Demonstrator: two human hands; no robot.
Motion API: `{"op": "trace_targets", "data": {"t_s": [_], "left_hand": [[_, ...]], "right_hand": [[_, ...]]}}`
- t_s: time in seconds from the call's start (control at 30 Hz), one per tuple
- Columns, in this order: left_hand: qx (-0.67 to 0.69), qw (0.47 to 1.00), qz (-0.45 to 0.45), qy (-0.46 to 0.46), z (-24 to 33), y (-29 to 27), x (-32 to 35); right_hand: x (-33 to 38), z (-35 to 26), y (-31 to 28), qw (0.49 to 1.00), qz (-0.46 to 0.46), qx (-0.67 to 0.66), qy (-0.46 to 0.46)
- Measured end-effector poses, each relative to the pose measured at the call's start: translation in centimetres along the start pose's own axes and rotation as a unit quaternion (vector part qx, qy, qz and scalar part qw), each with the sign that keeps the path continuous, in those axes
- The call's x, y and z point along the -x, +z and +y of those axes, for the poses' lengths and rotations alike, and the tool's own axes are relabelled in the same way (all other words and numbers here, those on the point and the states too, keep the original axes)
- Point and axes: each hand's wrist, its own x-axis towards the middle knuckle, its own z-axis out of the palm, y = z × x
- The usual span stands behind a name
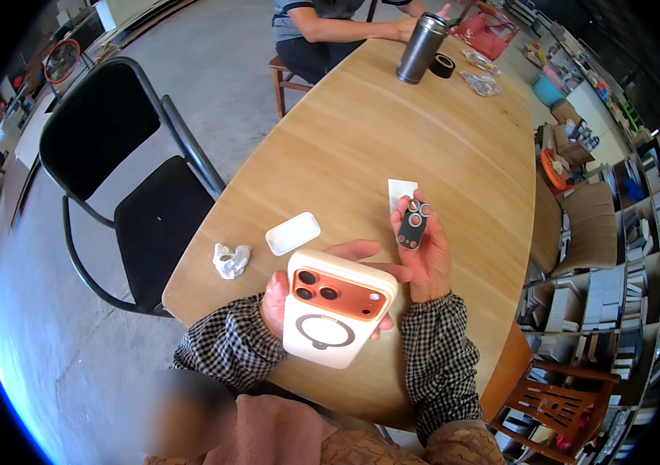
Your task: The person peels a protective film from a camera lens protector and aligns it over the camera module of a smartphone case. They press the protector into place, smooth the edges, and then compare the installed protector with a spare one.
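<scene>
Clearly both hands are busy: the left hand [277,298] grips a phone [337,308] from beneath, back side up so its camera block faces the person, just above the worktop's [361,139] near edge. The right hand [425,252] pinches a small dark lens cover [412,225] upright, just past the phone's right corner, probably to compare the two. A white tray [292,233], white slip [401,191] and crumpled wipe [231,259] lie set aside nearby.
</scene>
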Motion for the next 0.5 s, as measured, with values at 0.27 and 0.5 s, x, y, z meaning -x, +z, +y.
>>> {"op": "trace_targets", "data": {"t_s": [0.27, 0.5], "left_hand": [[0.086, 0.996, -0.001, 0.005, -1.2, -0.4, 0.3], [0.118, 0.993, -0.013, 0.021, -1.2, -0.9, 0.8]], "right_hand": [[0.2, -0.3, 0.1, 0.999, -0.032, 0.021, -0.004], [0.3, 0.0, 0.5, 1.000, -0.012, -0.007, 0.005]]}}
